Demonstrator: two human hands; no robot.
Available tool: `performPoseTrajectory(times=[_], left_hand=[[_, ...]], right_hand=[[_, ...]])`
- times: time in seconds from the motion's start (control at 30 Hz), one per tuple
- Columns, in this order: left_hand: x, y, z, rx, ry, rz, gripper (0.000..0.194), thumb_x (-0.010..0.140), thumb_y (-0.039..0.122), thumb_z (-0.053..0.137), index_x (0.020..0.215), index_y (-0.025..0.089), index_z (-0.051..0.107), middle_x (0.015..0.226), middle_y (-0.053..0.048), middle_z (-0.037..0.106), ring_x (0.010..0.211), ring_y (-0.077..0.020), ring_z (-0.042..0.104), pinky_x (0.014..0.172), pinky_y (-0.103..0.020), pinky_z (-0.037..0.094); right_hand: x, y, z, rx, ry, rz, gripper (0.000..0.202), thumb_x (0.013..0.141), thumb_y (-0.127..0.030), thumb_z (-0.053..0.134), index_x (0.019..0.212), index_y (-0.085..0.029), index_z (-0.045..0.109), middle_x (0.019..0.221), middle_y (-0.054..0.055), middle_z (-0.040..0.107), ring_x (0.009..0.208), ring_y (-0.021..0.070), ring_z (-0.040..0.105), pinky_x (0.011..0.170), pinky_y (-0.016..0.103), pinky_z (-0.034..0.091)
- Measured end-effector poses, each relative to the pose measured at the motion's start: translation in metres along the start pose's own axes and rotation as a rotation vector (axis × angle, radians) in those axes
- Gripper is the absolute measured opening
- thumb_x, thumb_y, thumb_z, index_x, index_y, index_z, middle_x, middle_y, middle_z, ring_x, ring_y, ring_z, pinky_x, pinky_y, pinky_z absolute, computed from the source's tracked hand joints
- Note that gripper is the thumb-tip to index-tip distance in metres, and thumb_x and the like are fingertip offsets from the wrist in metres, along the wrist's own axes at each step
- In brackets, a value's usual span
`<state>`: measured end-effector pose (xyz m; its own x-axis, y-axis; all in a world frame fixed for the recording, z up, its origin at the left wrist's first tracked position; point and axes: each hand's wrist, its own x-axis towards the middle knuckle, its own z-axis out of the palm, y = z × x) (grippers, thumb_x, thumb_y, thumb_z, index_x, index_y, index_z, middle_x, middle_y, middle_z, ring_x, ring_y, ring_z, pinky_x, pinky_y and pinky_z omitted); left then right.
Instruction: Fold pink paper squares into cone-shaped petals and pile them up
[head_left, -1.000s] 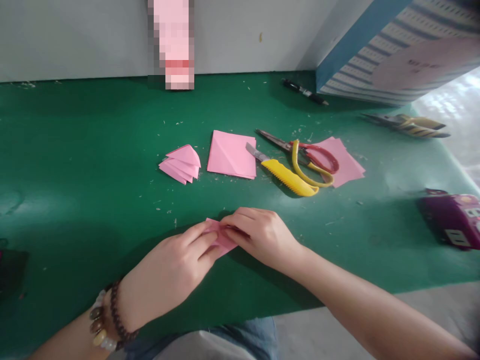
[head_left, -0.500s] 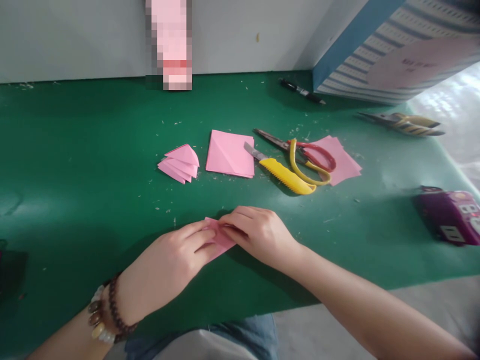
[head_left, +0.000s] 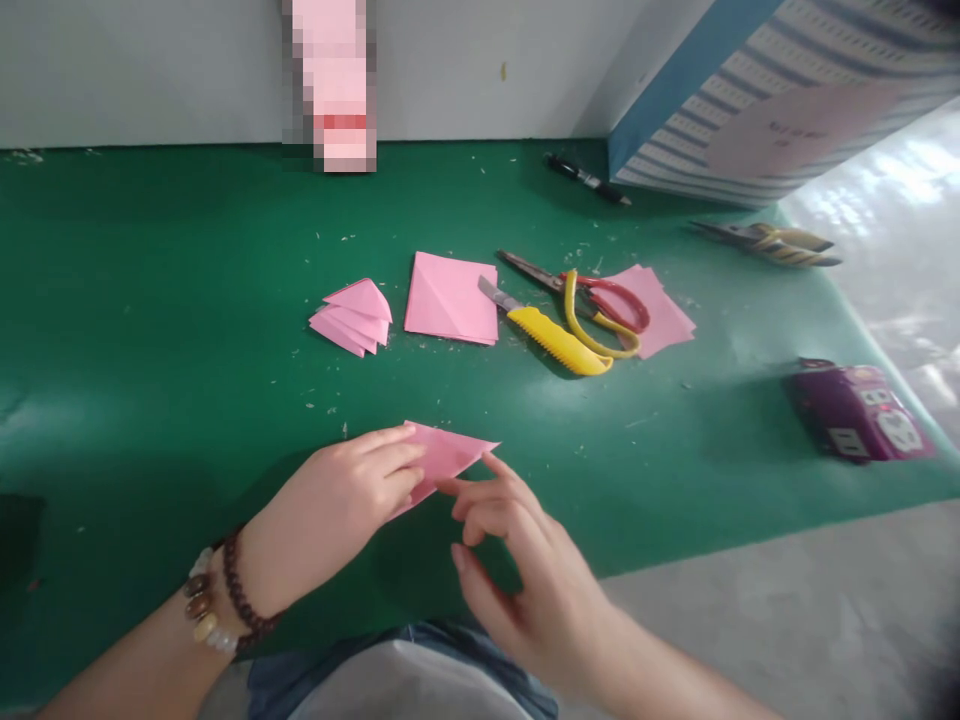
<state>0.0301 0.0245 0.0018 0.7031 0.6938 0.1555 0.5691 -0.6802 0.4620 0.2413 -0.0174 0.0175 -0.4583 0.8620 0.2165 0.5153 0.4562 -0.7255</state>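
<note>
Currently, the left hand (head_left: 341, 495) lies palm down and unclenched, its fingers resting upon the folded pink paper (head_left: 448, 450), which extends out to their right. Beside it, the right hand (head_left: 532, 565) is loosely curved and grips nothing; its thumb stands apart, fingertips being at the paper's near edge. Under the left hand, part of the paper is hidden; the right forearm (head_left: 652, 645) is cut off.

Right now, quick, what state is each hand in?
Left hand: open, laid over the paper.
Right hand: open, loosely bent, at the paper's near edge.
</note>
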Motion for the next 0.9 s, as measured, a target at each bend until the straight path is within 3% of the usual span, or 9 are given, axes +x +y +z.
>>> performPoseTrajectory(times=[0.13,0.27,0.43,0.67,0.9], left_hand=[[0.002,0.000,-0.004,-0.013,-0.067,0.024,0.019,0.094,0.011,0.051,0.105,0.015,0.067,0.115,-0.005,0.070,0.119,-0.0175,0.061,0.111,-0.036,0.046],[-0.001,0.000,-0.004,-0.018,-0.081,0.002,0.022,0.092,0.008,0.053,0.109,0.014,0.067,0.119,-0.007,0.068,0.124,-0.0189,0.058,0.110,-0.035,0.047],[0.000,0.002,-0.005,-0.021,-0.088,-0.010,0.019,0.093,0.010,0.053,0.102,0.015,0.068,0.115,-0.006,0.069,0.124,-0.0202,0.058,0.107,-0.037,0.050],[-0.003,0.001,-0.003,-0.003,-0.101,-0.003,0.029,0.091,0.008,0.056,0.115,0.021,0.065,0.121,-0.003,0.066,0.128,-0.0203,0.053,0.108,-0.036,0.049],[0.001,0.004,-0.002,0.001,0.002,0.023,0.034,0.096,0.010,0.047,0.125,0.021,0.062,0.127,-0.003,0.065,0.122,-0.0155,0.058,0.108,-0.032,0.049]], right_hand=[[-0.013,-0.006,0.023,0.058,-0.011,0.061,0.022,0.083,-0.006,0.047,0.096,-0.023,0.041,0.091,0.004,0.059,0.103,0.0192,0.066,0.111,0.052,0.040],[-0.016,-0.013,0.031,0.050,-0.038,0.056,0.024,0.081,-0.007,0.048,0.098,-0.023,0.040,0.092,0.005,0.059,0.110,0.0206,0.064,0.112,0.053,0.039],[-0.018,-0.016,0.030,-0.047,-0.018,0.112,0.024,0.082,-0.007,0.047,0.100,-0.022,0.041,0.094,0.006,0.059,0.111,0.0221,0.064,0.110,0.057,0.040],[-0.014,-0.007,0.022,-0.105,0.018,0.201,0.020,0.088,-0.009,0.045,0.101,-0.023,0.039,0.092,0.005,0.058,0.110,0.0225,0.066,0.109,0.056,0.041],[-0.014,0.007,0.014,-0.109,0.113,0.306,0.016,0.091,-0.014,0.046,0.099,-0.025,0.037,0.094,0.004,0.060,0.105,0.0223,0.068,0.110,0.054,0.039]])
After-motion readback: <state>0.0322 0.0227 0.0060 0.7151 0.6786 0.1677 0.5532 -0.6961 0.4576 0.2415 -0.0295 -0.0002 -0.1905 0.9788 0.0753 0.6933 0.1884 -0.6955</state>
